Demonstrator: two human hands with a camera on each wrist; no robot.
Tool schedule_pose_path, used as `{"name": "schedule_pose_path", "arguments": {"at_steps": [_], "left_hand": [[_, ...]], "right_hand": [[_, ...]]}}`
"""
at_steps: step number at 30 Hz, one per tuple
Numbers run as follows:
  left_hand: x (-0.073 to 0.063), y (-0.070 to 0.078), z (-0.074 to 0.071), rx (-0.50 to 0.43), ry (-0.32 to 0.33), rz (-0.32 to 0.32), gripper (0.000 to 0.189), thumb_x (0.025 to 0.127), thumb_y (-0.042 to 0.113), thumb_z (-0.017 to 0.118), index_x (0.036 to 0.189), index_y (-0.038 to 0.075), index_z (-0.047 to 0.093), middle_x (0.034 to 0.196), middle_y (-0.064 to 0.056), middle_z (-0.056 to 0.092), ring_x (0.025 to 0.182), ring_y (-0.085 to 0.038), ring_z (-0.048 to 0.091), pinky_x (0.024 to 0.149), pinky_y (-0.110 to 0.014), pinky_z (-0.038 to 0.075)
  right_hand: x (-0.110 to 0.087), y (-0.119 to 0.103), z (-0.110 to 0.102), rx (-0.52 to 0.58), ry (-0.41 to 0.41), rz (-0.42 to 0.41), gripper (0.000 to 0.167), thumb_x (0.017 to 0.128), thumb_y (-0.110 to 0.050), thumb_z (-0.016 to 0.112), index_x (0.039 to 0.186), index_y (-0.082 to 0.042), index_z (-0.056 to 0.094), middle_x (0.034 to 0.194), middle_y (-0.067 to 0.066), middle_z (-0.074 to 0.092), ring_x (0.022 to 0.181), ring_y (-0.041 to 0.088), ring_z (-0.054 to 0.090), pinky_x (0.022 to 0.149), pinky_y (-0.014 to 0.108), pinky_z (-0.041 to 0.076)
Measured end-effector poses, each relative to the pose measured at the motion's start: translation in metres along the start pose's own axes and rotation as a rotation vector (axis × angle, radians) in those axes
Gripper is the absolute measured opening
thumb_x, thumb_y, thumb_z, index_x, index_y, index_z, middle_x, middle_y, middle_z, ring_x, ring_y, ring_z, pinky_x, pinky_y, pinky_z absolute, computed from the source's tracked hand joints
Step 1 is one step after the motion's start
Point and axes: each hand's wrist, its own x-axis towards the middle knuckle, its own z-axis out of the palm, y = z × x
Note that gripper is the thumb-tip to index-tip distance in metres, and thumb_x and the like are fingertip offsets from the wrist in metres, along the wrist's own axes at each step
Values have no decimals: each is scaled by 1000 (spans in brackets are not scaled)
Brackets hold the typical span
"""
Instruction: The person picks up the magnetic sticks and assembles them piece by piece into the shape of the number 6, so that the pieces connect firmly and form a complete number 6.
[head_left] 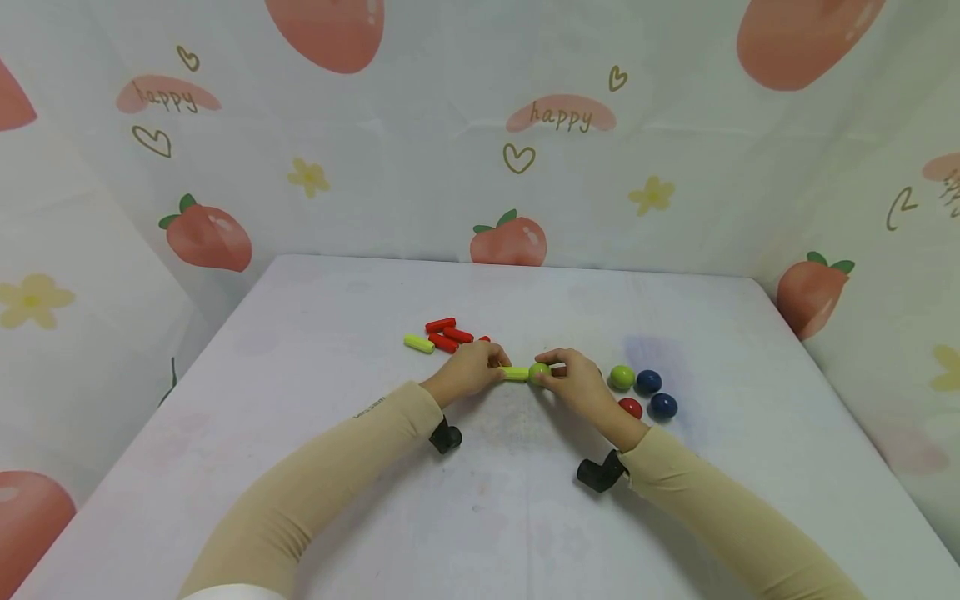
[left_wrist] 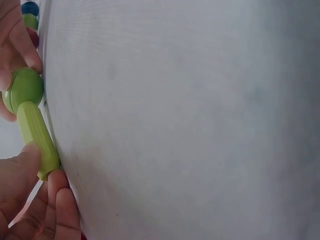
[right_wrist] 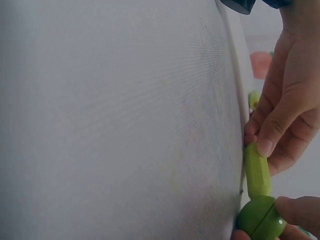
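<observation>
Over the middle of the table, my left hand pinches a yellow-green ridged handle by its left end, between thumb and fingers. My right hand grips a green ball at the handle's other end. In the left wrist view the ball shows a seam around it, and the handle meets its surface, the two making one maraca-like shape. The right wrist view shows the same ball and handle end to end, with fingertips around both.
Beyond my left hand lie several red handles and one more yellow-green handle. Right of my right hand are another green ball, a red ball and two dark blue balls. A fruit-printed cloth hangs behind the table.
</observation>
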Motion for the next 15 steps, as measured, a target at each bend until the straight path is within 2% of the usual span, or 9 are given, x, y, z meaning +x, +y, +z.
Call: {"name": "schedule_pose_path", "arguments": {"at_steps": [15], "left_hand": [[-1, 0, -1, 4, -5, 13, 16, 97, 12, 69, 112, 9, 72, 103, -7, 70, 94, -18, 60, 92, -33, 53]], "right_hand": [[0, -1, 1, -6, -8, 9, 33, 97, -14, 69, 129, -3, 67, 138, 19, 63, 122, 35, 67, 97, 43, 56]]}}
